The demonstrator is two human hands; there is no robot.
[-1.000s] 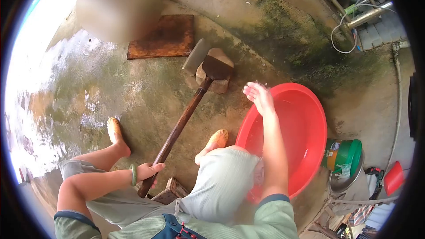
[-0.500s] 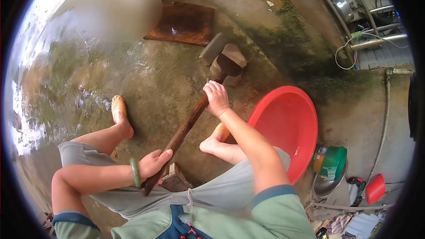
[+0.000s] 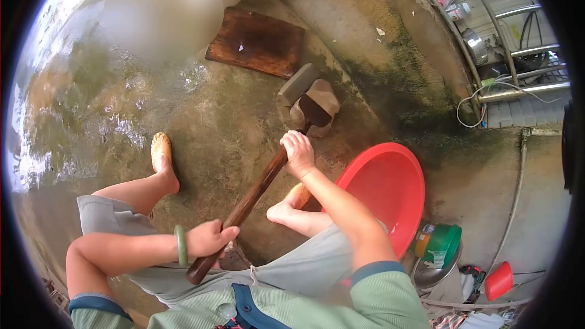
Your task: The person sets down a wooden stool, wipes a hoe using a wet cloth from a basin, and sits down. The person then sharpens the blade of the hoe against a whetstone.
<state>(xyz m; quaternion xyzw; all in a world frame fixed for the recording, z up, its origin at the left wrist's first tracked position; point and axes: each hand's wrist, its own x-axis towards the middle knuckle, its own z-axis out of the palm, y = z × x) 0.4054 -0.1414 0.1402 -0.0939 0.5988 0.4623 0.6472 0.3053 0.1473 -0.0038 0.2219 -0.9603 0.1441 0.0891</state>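
My left hand (image 3: 209,239), with a green bangle at the wrist, is wrapped round the lower end of a dark wooden handle (image 3: 250,200). Higher up, my right hand (image 3: 298,153) grips the same handle close to its dark metal blade (image 3: 315,112). The blade lies against a brownish stone (image 3: 325,97). A grey oblong block (image 3: 298,84) sits at the stone's upper left. To the right of my right forearm is a red basin (image 3: 387,192).
A dark wooden board (image 3: 256,41) lies on the wet floor beyond the stones. A green bucket (image 3: 443,244) and metal bowl (image 3: 428,273) stand at the right, near a red scoop (image 3: 499,281). Metal rails (image 3: 535,90) are at the upper right. A low wooden stool (image 3: 234,260) is below the handle.
My right hand has come from over the red basin onto the handle near the blade. My left hand has kept its hold. The view has shifted a little.
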